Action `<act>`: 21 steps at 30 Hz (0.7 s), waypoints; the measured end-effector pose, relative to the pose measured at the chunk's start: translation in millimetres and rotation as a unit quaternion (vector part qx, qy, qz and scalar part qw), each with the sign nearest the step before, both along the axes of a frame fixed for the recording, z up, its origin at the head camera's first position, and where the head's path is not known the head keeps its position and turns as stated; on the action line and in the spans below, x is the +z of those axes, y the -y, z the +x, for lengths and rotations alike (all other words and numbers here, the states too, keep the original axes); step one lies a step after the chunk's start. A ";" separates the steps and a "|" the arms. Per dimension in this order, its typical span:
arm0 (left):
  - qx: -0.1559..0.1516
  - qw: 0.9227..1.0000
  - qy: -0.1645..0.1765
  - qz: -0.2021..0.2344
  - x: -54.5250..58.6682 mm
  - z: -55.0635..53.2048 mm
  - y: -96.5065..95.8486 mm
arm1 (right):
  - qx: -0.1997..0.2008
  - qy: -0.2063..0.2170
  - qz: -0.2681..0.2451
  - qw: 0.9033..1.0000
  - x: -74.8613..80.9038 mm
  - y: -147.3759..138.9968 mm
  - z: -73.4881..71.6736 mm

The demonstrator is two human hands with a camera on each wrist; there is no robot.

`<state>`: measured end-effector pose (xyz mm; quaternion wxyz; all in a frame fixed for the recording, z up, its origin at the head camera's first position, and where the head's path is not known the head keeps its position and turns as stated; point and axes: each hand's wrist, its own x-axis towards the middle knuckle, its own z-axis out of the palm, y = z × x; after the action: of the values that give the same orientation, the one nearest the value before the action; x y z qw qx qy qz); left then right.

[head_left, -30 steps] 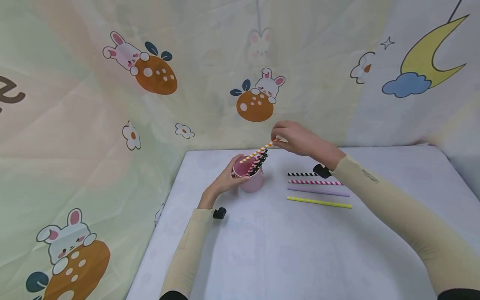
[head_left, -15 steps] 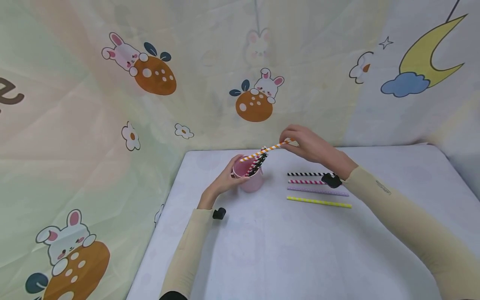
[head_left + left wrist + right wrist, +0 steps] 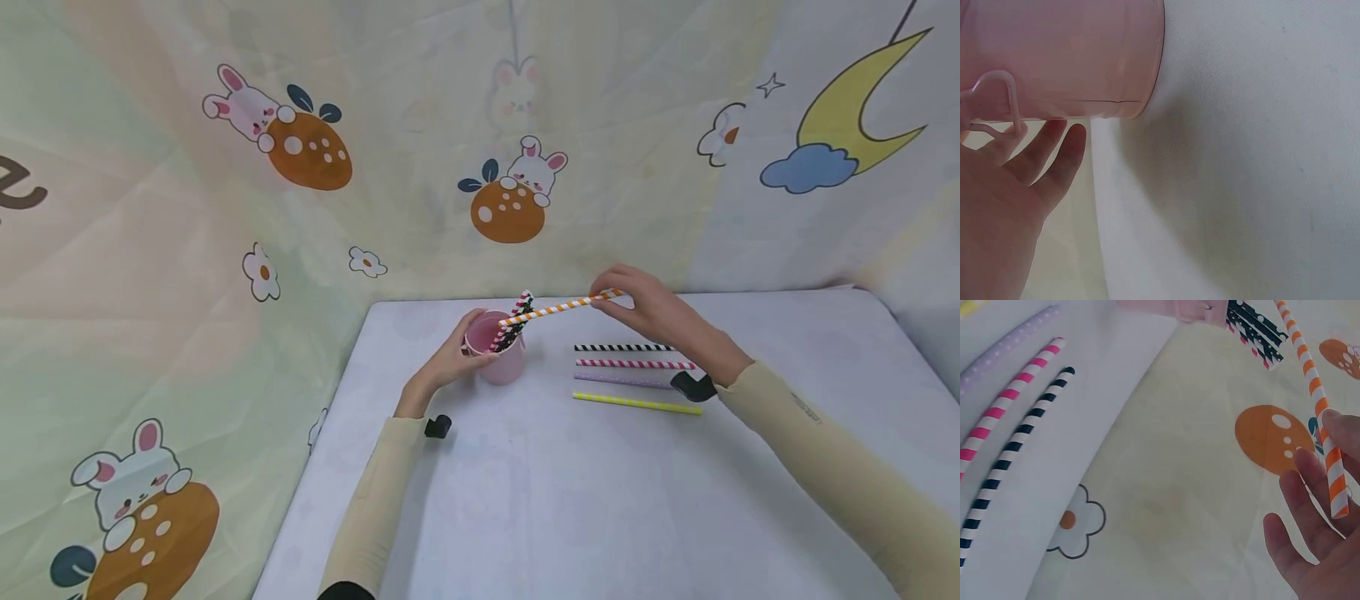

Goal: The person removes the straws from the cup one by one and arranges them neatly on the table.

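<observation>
At the back of the table, my left hand (image 3: 448,360) holds a pink cup (image 3: 506,369). Its handle (image 3: 1013,103) shows beside my fingers in the left wrist view. Several patterned paper straws (image 3: 1259,337), dark green and red-striped, lean out of the cup. My right hand (image 3: 651,310) pinches an orange-and-white striped straw (image 3: 562,308) near one end, between thumb and fingers. That straw slopes gently down to the left, its far end over the cup's mouth. Whether it touches the other straws I cannot tell.
Right of the cup, a row of straws lies on the white table (image 3: 570,500): black-striped (image 3: 622,347), pink-striped (image 3: 633,364), pale purple (image 3: 618,380) and yellow (image 3: 637,403). A printed cloth (image 3: 420,192) hangs behind the table.
My right hand has moved right and slightly down, drawing the orange-striped straw with it. The straw now lies flatter and its far end has shifted right. My left hand and the cup stay put.
</observation>
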<state>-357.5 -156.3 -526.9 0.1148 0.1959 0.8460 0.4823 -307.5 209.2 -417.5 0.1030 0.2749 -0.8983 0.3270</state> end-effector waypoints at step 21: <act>0.012 1.000 0.004 -0.017 -0.4 1.9 0.6 | -0.080 0.012 -0.013 0.997 -45.3 -43.4 51.9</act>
<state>-355.6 -156.9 -527.3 0.1153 0.1818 0.8560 0.4700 -255.6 252.5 -462.8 0.1214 0.1969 -0.9144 0.3322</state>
